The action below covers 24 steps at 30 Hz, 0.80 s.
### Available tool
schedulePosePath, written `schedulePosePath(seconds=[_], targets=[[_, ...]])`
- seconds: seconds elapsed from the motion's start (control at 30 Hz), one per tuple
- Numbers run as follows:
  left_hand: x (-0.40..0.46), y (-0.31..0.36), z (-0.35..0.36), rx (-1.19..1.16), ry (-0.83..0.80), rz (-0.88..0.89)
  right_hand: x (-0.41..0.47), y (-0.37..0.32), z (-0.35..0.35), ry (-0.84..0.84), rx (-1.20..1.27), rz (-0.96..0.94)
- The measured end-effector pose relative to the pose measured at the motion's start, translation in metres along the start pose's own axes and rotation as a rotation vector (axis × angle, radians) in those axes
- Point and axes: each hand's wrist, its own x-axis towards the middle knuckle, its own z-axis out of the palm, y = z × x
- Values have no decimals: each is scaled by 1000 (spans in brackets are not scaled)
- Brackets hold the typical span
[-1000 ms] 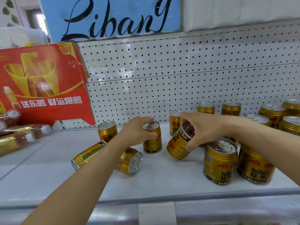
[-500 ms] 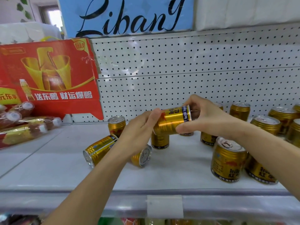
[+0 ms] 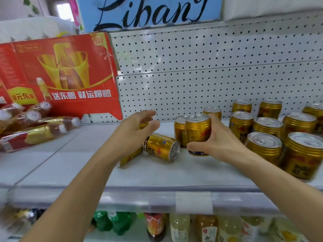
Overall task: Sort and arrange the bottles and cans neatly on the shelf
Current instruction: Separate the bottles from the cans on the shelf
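Gold upright can gripped in right hand, fingers wrapped round the far side, thumb low across the front near the base; can standing at mid-shelf, touching a second upright can on its left. Left hand open, fingers spread and relaxed, hovering above a tipped can lying on its side, lid end facing right-front; contact with it not clear. Another fallen can mostly hidden under the left wrist, only a gold sliver showing. Bit of gold behind the left fingers, too hidden to identify. Cluster of standing cans filling the right end of the white shelf, from back wall to front edge, rows loose and uneven; nearest one at the right front corner, blurred. One more can just behind the right hand. Red carton with yellow print leaning at the back left against the pegboard wall. Plastic-wrapped bottles lying on their sides at the left end, in front of the carton. Blank price tag on the shelf's front rail. Lower shelf below with assorted drink bottles, green, orange, pale yellow, blurred. Blue sign with black script above the pegboard.
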Motion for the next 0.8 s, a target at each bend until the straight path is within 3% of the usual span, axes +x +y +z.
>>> schedulePosePath(seconds=[0.2, 0.4, 0.47, 0.53, 0.63, 0.7, 0.8], targets=[[-25, -59, -4, 348, 3, -179, -2, 17, 15, 85, 2, 92], [-43, -85, 3, 237, 84, -231, -12, 19, 35, 176, 100, 130], [-47, -91, 6, 150, 122, -246, -23, 8, 41, 354, 18, -26], [-49, -93, 7, 59, 148, -263, -31, -9, 51, 486, -68, -318], [-51, -94, 6, -19, 163, -289, -28, -31, 72, 329, -193, -445], [-53, -92, 5, -58, 176, -300, -20, -35, 86, 183, -287, -346], [-55, -92, 5, -107, 185, -298, -13, -34, 97, 118, -451, -231]])
